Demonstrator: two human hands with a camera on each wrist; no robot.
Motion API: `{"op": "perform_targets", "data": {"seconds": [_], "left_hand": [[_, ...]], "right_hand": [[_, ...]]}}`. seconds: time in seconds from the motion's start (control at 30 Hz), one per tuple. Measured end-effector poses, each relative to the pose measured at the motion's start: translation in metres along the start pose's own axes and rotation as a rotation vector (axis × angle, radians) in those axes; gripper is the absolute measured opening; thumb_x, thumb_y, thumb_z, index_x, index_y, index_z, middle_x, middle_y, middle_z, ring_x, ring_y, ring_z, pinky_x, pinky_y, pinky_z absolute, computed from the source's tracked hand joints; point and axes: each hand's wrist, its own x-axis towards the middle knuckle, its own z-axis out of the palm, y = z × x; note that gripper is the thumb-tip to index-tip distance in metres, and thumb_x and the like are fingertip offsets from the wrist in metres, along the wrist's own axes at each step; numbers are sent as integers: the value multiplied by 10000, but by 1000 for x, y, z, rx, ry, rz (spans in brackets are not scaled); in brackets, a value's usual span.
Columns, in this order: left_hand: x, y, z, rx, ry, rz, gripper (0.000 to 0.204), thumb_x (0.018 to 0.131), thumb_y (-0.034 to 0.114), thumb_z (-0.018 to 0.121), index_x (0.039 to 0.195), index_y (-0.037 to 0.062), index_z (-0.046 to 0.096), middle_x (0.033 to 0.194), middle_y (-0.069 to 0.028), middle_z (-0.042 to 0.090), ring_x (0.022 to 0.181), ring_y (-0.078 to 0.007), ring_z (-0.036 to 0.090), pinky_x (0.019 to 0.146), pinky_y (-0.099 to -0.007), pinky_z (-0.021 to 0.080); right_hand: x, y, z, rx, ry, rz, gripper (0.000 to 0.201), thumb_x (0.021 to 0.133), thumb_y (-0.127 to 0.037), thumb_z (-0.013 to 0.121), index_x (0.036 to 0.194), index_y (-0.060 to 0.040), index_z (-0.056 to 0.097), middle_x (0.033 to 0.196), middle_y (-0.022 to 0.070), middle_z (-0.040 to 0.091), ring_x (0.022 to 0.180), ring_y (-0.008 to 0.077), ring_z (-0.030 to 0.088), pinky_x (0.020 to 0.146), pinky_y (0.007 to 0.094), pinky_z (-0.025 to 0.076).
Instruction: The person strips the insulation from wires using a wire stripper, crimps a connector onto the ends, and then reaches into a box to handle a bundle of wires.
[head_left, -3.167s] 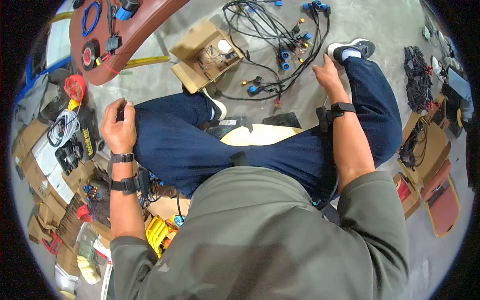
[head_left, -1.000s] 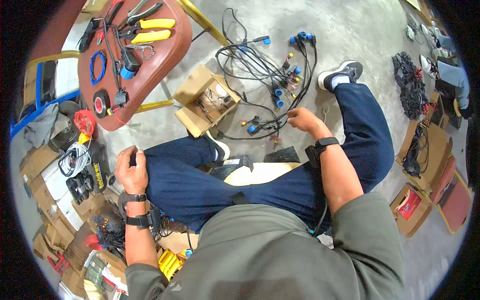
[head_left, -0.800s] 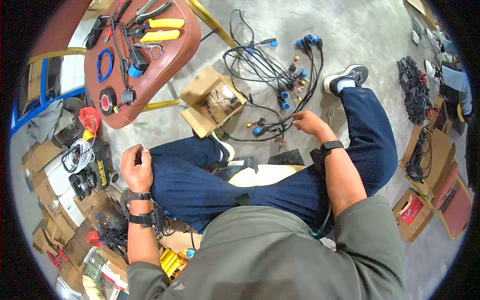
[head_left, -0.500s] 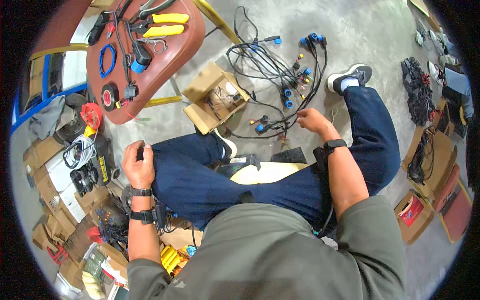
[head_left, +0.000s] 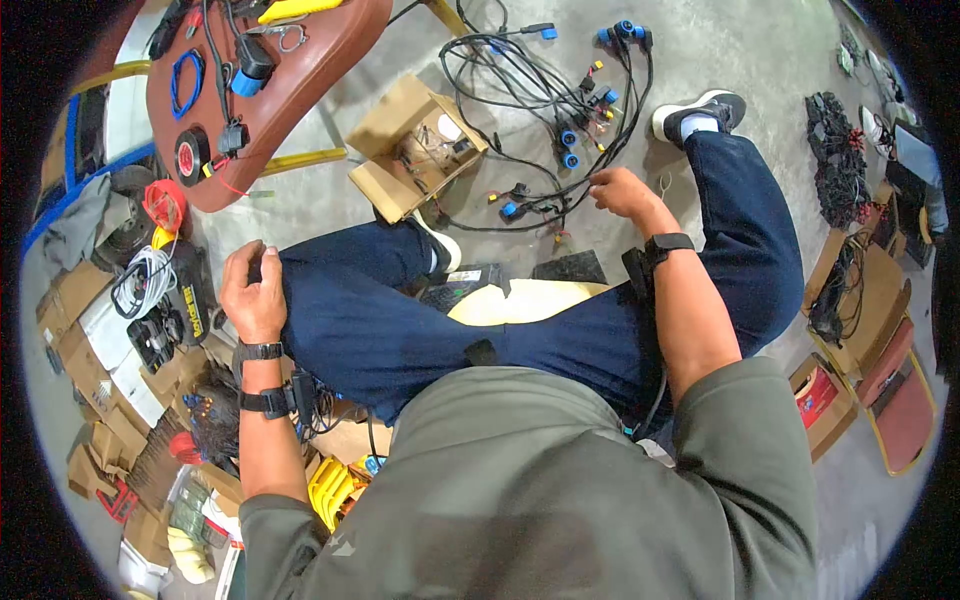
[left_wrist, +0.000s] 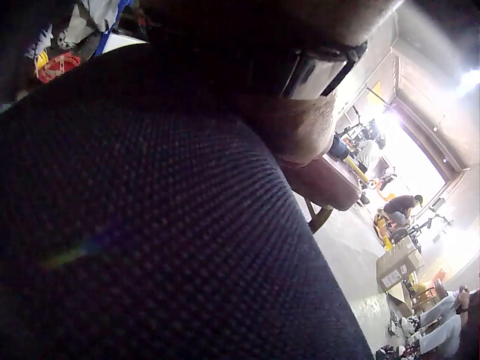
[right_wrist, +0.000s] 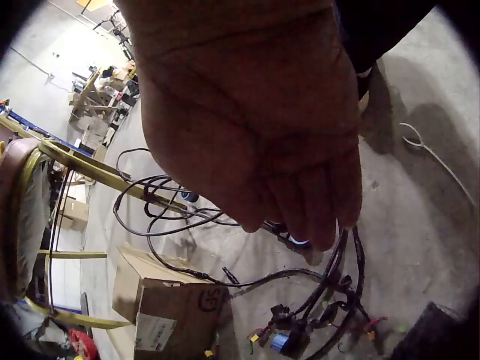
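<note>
My left hand [head_left: 253, 290] rests at the left knee of the dark blue trousers [head_left: 350, 270], with loosely bent fingers and nothing held. The left wrist view shows mostly the trouser cloth [left_wrist: 150, 202]. Over the floor, my right hand [head_left: 630, 196] hangs beside the cable harness [head_left: 520, 80], a tangle of black cables with blue connectors. In the right wrist view the palm [right_wrist: 255, 127] shows, its fingers extended and relaxed, nothing in them. The cables [right_wrist: 330, 277] run below the fingertips, overlapping them in this view. A small cardboard box [head_left: 415, 150] with loose wire pieces stands left of the harness.
A red-brown padded seat [head_left: 290, 80] at upper left bears black tape [head_left: 190, 157], blue wire [head_left: 186, 85], scissors and a connector lead. Cardboard and coiled white cable [head_left: 143, 282] lie at left. Black cable bundles [head_left: 836, 160] and an open box [head_left: 865, 300] are at right.
Since the earliest frame, my right hand has moved from pointing near the right shoe to the harness's right edge. The left hand stays on the knee. The head view has shifted.
</note>
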Motion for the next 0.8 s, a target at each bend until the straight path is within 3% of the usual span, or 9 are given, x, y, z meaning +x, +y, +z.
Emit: {"op": "perform_targets", "data": {"seconds": [0.4, 0.5, 0.7, 0.8], "left_hand": [[1, 1, 1, 7, -3, 8, 203, 884, 148, 679, 1007, -14, 682, 948, -139, 693, 859, -230, 653, 796, -323, 502], [1, 1, 0, 4, -11, -5, 205, 886, 149, 678, 1011, -13, 680, 955, -142, 693, 865, -234, 653, 800, -326, 501], [1, 5, -2, 17, -10, 5, 189, 860, 115, 692, 992, -20, 674, 937, -146, 686, 842, -249, 659, 793, -333, 510], [2, 3, 1, 13, 19, 45, 179, 848, 104, 694, 981, -16, 675, 927, -145, 684, 830, -257, 659, 787, -338, 514]], "right_hand": [[5, 5, 0, -2, 14, -1, 328, 861, -146, 634, 1107, 69, 660, 822, 136, 693, 688, 219, 662, 672, 367, 517], [3, 0, -2, -65, -29, 28, 360, 888, -101, 599, 1195, 86, 612, 1006, 175, 707, 801, 240, 719, 703, 353, 547], [-2, -9, -5, -25, -37, 75, 392, 888, -121, 602, 1226, 77, 599, 1009, 173, 708, 811, 228, 715, 703, 348, 545], [1, 0, 1, 5, 39, -25, 326, 847, -139, 620, 1099, 61, 667, 827, 166, 702, 676, 229, 682, 667, 371, 528]]}}
